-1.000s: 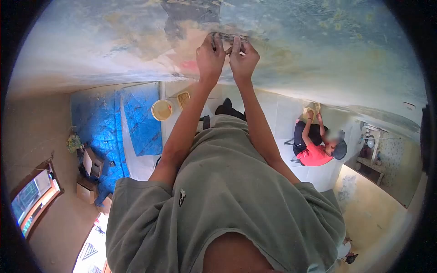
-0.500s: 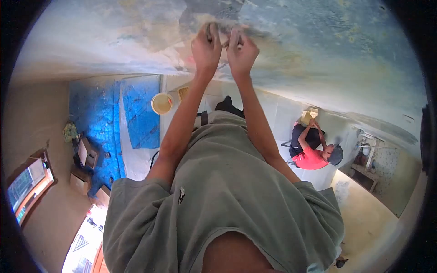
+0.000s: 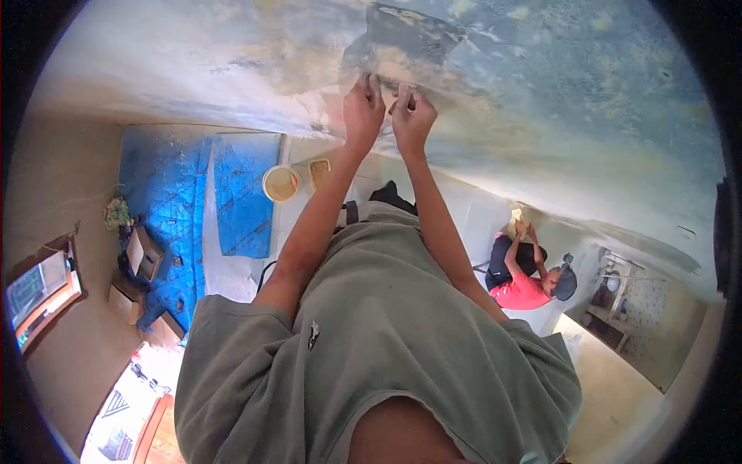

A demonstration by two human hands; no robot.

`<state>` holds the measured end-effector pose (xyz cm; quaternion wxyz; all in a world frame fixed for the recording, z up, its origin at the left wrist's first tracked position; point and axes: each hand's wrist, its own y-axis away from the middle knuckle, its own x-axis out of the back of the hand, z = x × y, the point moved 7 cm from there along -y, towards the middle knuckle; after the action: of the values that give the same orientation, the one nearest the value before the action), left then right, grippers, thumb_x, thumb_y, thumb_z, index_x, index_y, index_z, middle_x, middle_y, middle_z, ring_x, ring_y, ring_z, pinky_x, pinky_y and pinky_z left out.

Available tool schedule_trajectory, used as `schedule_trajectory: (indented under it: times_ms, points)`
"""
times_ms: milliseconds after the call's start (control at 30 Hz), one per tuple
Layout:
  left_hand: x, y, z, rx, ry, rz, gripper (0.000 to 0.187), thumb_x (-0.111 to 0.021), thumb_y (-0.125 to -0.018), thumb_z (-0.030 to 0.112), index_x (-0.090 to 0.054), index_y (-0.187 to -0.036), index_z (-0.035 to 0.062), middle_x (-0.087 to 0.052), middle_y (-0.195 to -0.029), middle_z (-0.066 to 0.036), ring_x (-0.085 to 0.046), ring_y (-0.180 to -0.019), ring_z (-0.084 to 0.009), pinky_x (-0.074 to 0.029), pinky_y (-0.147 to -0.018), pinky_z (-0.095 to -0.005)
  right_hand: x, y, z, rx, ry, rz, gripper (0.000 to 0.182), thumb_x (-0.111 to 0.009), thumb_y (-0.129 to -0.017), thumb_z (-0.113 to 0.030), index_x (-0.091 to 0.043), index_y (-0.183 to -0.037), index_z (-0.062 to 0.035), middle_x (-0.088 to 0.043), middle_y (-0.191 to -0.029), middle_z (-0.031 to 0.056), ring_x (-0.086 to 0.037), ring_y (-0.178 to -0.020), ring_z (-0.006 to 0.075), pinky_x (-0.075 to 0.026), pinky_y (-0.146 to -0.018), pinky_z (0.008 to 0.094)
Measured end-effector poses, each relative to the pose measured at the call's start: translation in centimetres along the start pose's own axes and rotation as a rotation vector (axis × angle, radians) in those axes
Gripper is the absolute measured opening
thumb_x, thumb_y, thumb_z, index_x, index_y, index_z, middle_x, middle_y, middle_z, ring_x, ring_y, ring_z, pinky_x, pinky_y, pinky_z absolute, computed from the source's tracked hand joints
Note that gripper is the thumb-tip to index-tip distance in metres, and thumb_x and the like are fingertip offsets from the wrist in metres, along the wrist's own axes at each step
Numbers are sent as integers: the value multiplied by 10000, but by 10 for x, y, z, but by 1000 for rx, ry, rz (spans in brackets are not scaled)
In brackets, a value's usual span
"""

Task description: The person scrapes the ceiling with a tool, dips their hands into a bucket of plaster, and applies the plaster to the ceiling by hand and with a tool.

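Both my hands are raised against a mottled wall (image 3: 541, 100) with blue, cream and grey areas. My left hand (image 3: 364, 114) is closed, its fingers pinched near the wall surface. Close beside it, my right hand (image 3: 413, 122) is closed the same way, thumb and fingers pressed together. Something thin, with a dark edge, seems to span the small gap between the two hands, but its kind cannot be made out. Just above the fingers lies a dark grey patch (image 3: 410, 35) on the wall.
A round bucket (image 3: 280, 183) and a small yellowish tray (image 3: 318, 173) stand on the floor by a blue sheet (image 3: 243, 193). Cardboard boxes (image 3: 144, 255) sit at the left. At right, a seated person in a red shirt (image 3: 519, 295) holds both hands up to the wall.
My two hands have moved down the wall together, uncovering more of the dark grey patch above them. The view has shifted slightly. The seated person's posture is about the same.
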<state>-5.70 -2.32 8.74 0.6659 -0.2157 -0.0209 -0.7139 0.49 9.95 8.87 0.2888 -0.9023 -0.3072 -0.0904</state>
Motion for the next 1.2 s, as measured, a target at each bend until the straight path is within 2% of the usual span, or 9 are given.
schedule_trajectory:
  times_ms: [100, 233, 300, 367, 533, 767, 900, 1067, 1200]
  points:
    - [11, 1, 6, 71, 86, -64, 251, -509, -935, 234, -577, -862, 4, -560, -631, -247, -561, -581, -424, -417, -513, -465, 0, 4, -15, -84, -39, -65, 257, -587, -894, -141, -558, -683, 2, -543, -511, 98, -548, -414, 204, -438, -467, 308]
    - [22, -18, 44, -32, 89, -15, 249, -512, -934, 238, -580, -865, 9, -568, -635, -239, -563, -574, -419, -429, -519, -457, 16, -10, -43, -181, -233, 36, 292, -575, -917, -158, -557, -677, 7, -556, -506, 78, -564, -434, 136, -433, -450, 279]
    - [11, -13, 26, -48, -61, -14, 245, -512, -934, 236, -578, -853, 14, -565, -621, -231, -570, -575, -413, -435, -517, -455, 9, -3, -15, 58, 72, 112, 286, -577, -919, -150, -560, -679, 4, -562, -506, 62, -568, -453, 108, -423, -441, 259]
    - [8, -4, 8, 49, -4, -60, 246, -514, -932, 252, -575, -859, 24, -563, -610, -227, -577, -584, -413, -440, -513, -463, 5, 11, -14, -170, -168, 65, 283, -587, -911, -151, -566, -676, 6, -565, -509, 65, -544, -437, 111, -412, -448, 264]
    - [29, -23, 59, -107, 40, 4, 241, -520, -929, 265, -560, -860, 38, -573, -613, -212, -583, -591, -410, -444, -515, -469, 20, -22, -69, -152, -169, 97, 299, -570, -933, -194, -595, -697, -13, -552, -514, 29, -452, -428, 70, -374, -439, 249]
    - [8, -1, 6, 10, -69, -18, 246, -526, -926, 261, -556, -806, 48, -580, -614, -197, -601, -598, -388, -444, -510, -461, 6, 10, -11, -107, -119, -29, 305, -543, -946, -177, -584, -700, 0, -543, -535, 14, -475, -460, 59, -384, -448, 233]
    - [32, -35, 88, -163, 19, 17, 236, -537, -921, 267, -597, -859, 47, -581, -605, -190, -593, -573, -384, -446, -506, -440, 34, -40, -98, -94, -261, 80, 282, -560, -936, -157, -585, -718, 19, -540, -519, 25, -470, -436, 53, -375, -421, 220]
    - [9, -5, 32, -60, -96, -11, 214, -548, -913, 243, -633, -964, 54, -586, -601, -204, -594, -563, -389, -464, -514, -462, 21, -4, -38, -98, -129, 66, 237, -574, -929, -147, -628, -764, 15, -535, -528, 15, -495, -440, 54, -380, -423, 222]
    - [23, -13, 55, -109, -93, -34, 211, -550, -915, 249, -617, -909, 49, -579, -591, -198, -595, -550, -371, -466, -511, -456, 28, -17, -61, -24, -190, 66, 260, -559, -937, -168, -621, -760, 12, -558, -514, 40, -531, -446, 77, -422, -445, 245]
